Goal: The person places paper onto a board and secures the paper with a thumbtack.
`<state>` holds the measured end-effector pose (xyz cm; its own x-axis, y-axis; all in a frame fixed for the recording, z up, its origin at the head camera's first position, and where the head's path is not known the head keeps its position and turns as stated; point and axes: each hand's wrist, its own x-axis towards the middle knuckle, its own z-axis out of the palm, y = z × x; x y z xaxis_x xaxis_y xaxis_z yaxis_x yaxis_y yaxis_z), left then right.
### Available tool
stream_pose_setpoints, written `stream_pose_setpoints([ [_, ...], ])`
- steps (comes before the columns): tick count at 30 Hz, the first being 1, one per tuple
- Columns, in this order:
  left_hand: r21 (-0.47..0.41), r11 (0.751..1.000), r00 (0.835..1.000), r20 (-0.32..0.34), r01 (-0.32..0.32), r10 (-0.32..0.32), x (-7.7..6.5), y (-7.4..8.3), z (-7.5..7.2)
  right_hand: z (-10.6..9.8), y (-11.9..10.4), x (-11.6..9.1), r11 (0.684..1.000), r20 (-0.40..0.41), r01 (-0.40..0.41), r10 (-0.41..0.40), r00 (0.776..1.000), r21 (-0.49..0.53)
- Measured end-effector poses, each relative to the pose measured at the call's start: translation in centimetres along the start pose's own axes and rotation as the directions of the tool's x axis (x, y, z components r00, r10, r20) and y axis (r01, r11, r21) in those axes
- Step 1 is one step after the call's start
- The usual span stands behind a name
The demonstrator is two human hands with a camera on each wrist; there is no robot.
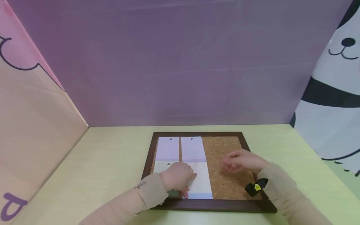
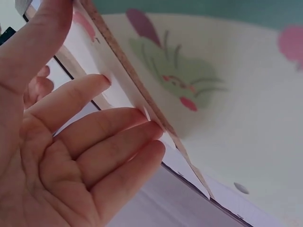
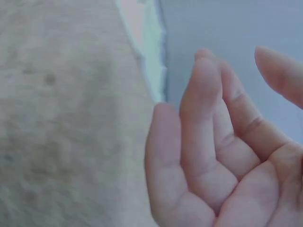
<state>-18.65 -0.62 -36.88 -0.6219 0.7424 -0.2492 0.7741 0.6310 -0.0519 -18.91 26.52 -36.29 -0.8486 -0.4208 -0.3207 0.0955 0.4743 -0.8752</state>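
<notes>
A cork board with a dark brown frame lies on the table. My left hand is over its lower half, fingertips on the lower right paper sheet, near its left edge. In the left wrist view the fingers are extended, and beside them is the lower left sheet, printed with a green cartoon figure and held by a silver pushpin. My right hand hovers over the bare cork at the right, slightly blurred. Its thumb stands apart from the loosely bent fingers, with nothing visible between them.
Two lavender-topped sheets lie side by side on the board's upper left, each with a pushpin near its top edge. Pale tabletop surrounds the board. A purple backdrop rises behind, with printed panels at both sides.
</notes>
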Motion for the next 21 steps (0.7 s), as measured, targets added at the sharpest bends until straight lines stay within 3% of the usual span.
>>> stream_pose_setpoints([
  [5, -0.003, 1.000, 1.000, 0.008, 0.009, -0.009, 0.0, 0.0, -0.1, -1.8, 0.0, -1.8, 0.997, -0.051, 0.052, -0.048, 0.998, 0.063],
  [11, -0.016, 0.999, 1.000, 0.011, 0.028, -0.028, -0.1, 0.1, -0.2, -4.1, 1.1, -4.0, 0.989, -0.168, 0.090, -0.070, 0.983, 0.115],
  [17, 0.015, 1.000, 1.000, -0.002, 0.004, -0.004, -0.1, 0.2, 0.0, -5.8, 2.9, -5.8, 0.994, -0.286, 0.075, -0.048, 0.957, 0.081],
  [21, 0.009, 1.000, 1.000, 0.008, 0.018, -0.018, -0.2, 0.2, -0.1, -6.6, 3.2, -6.5, 1.000, -0.361, 0.003, 0.001, 0.933, 0.011],
])
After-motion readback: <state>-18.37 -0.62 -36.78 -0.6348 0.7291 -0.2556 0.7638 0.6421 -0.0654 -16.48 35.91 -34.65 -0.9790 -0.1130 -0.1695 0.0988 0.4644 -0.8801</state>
